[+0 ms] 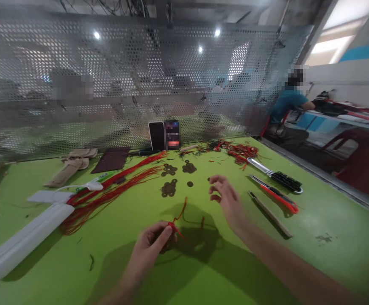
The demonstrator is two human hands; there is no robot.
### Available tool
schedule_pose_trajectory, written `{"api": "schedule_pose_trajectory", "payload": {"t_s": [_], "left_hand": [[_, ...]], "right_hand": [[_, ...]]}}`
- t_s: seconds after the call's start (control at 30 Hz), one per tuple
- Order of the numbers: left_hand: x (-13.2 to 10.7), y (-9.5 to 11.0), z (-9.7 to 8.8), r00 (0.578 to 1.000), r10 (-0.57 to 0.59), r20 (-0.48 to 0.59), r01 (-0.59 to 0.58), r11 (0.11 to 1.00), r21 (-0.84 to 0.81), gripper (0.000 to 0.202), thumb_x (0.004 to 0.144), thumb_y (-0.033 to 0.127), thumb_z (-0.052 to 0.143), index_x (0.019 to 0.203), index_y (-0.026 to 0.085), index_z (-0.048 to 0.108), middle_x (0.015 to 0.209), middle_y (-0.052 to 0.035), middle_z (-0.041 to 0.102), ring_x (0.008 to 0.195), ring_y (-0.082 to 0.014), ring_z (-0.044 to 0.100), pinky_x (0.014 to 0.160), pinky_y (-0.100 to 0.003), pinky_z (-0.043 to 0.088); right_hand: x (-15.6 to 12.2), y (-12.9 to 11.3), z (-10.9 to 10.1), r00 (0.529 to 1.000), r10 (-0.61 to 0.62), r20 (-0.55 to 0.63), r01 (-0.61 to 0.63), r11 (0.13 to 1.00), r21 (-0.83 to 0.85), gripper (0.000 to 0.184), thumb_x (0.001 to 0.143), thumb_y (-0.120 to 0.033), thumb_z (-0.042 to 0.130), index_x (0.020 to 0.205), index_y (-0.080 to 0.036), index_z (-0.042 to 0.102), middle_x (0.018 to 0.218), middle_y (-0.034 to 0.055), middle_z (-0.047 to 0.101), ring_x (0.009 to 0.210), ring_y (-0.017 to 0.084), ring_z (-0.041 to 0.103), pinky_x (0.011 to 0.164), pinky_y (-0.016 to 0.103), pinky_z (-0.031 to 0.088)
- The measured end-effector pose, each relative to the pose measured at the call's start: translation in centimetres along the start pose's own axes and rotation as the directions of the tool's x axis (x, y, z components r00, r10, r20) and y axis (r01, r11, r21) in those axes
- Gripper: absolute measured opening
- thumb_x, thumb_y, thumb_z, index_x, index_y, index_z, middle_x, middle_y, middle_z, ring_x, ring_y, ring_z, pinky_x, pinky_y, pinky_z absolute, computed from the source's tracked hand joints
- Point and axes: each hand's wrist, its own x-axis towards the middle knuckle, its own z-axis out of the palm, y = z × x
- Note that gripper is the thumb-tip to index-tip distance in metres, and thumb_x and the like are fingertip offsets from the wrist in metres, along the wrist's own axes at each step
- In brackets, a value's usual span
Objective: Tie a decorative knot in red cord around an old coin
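My left hand is closed in a pinch on a short piece of red cord just above the green table; the cord's ends stick up and to the right. My right hand hovers further out with fingers apart and curled, holding nothing, close to a few loose dark coins. Small heaps of the same round coins lie just beyond both hands. A long bundle of red cords stretches across the table to the left.
A knife with a black handle, a red utility knife and a thin stick lie right. White tubes lie left. Two phones lean on a perforated metal screen. Another person sits far right.
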Motion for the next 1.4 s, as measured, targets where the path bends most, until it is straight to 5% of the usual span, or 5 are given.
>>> {"api": "schedule_pose_trajectory", "payload": {"t_s": [0.13,0.23,0.37,1.03,1.4], "left_hand": [[0.4,-0.5,-0.4,0.998,0.012,-0.054,-0.011,1.0,0.016,0.032,0.069,0.049,0.065,0.077,0.017,0.068,0.069,-0.0019,0.066,0.068,-0.0137,0.057,0.063,-0.021,0.043],[0.6,-0.6,-0.4,0.998,0.017,-0.064,-0.017,1.0,-0.002,0.032,0.071,0.047,0.065,0.081,0.017,0.069,0.069,-0.0019,0.067,0.067,-0.0133,0.058,0.062,-0.02,0.043],[0.6,-0.4,-0.2,0.997,0.026,-0.07,-0.028,0.999,-0.031,0.033,0.069,0.047,0.066,0.083,0.016,0.07,0.066,-0.0018,0.066,0.061,-0.0119,0.055,0.056,-0.019,0.041],[1.0,-0.7,-1.1,0.974,0.087,-0.208,-0.115,0.985,-0.126,0.033,0.074,0.042,0.064,0.093,0.017,0.068,0.072,-0.0017,0.063,0.058,-0.0078,0.049,0.052,-0.017,0.039],[0.7,-0.2,-0.7,0.987,0.091,-0.136,-0.106,0.988,-0.112,0.027,0.068,0.037,0.071,0.087,0.018,0.07,0.066,0.0001,0.062,0.056,-0.0073,0.05,0.052,-0.018,0.038]], "right_hand": [[-3.0,-0.2,1.9,0.866,-0.09,0.492,0.301,0.879,-0.369,0.02,0.085,-0.038,0.052,0.089,-0.019,0.057,0.086,0.0049,0.058,0.077,0.016,0.054,0.067,0.029,0.044],[-4.6,0.3,2.8,0.767,-0.039,0.641,0.449,0.747,-0.491,0.024,0.086,-0.041,0.051,0.085,-0.018,0.058,0.079,0.0035,0.059,0.07,0.015,0.052,0.062,0.027,0.039],[-5.4,0.8,3.3,0.746,-0.04,0.665,0.495,0.702,-0.512,0.028,0.092,-0.031,0.04,0.073,-0.017,0.055,0.066,0.0012,0.055,0.058,0.012,0.044,0.054,0.024,0.032],[-5.0,0.7,2.9,0.752,0.079,0.654,0.389,0.748,-0.538,0.018,0.078,-0.015,0.045,0.061,-0.017,0.047,0.056,-0.0016,0.048,0.049,0.009,0.04,0.046,0.022,0.029],[-5.4,0.4,2.7,0.727,0.142,0.672,0.408,0.698,-0.589,0.015,0.075,-0.017,0.049,0.06,-0.017,0.048,0.057,-0.0017,0.048,0.051,0.009,0.04,0.049,0.022,0.027]]}}
